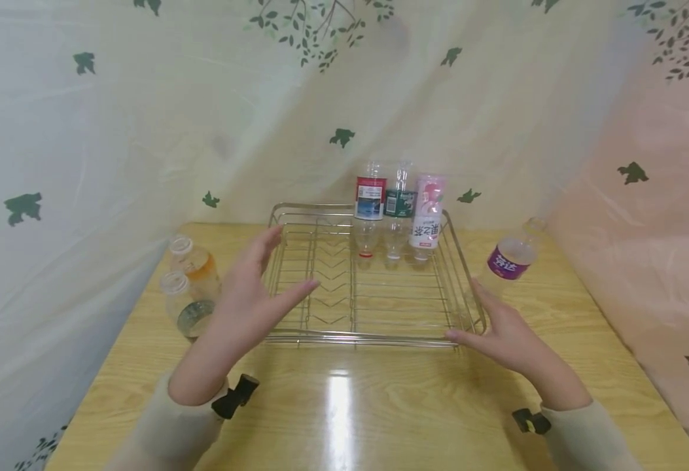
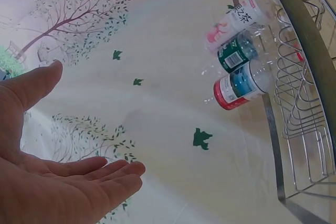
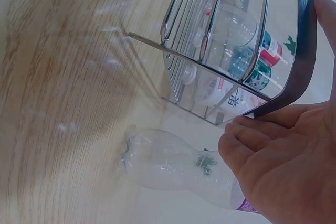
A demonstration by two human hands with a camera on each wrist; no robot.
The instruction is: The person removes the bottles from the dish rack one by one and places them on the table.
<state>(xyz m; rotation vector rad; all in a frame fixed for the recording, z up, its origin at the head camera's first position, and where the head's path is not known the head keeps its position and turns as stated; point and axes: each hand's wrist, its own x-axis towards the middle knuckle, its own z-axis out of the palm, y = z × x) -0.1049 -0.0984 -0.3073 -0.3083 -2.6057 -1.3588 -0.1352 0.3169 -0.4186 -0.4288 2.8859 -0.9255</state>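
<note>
A silver wire dish rack (image 1: 400, 339) stands on the table. Three bottles stand neck-down along its back: one with a red-and-blue label (image 1: 370, 198), one with a green label (image 1: 400, 203) and a pink-and-white one (image 1: 429, 210). My left hand (image 1: 247, 297) is held up by the rack's left side, holding nothing, thumb spread from the straight fingers. At the front right corner, my right hand (image 1: 506, 333) touches the rim (image 3: 304, 40), thumb at the front and outstretched fingers along the outer right side. Just beyond those fingers stands a clear bottle with a purple label (image 1: 508, 261).
Left of the rack, partly behind my left forearm, stand two clear bottles with pale tops, one with an orange band (image 1: 203, 268) and one with a dark label (image 1: 194, 314). A leaf-patterned cloth (image 1: 203, 98) hangs around the wooden table (image 1: 415, 405).
</note>
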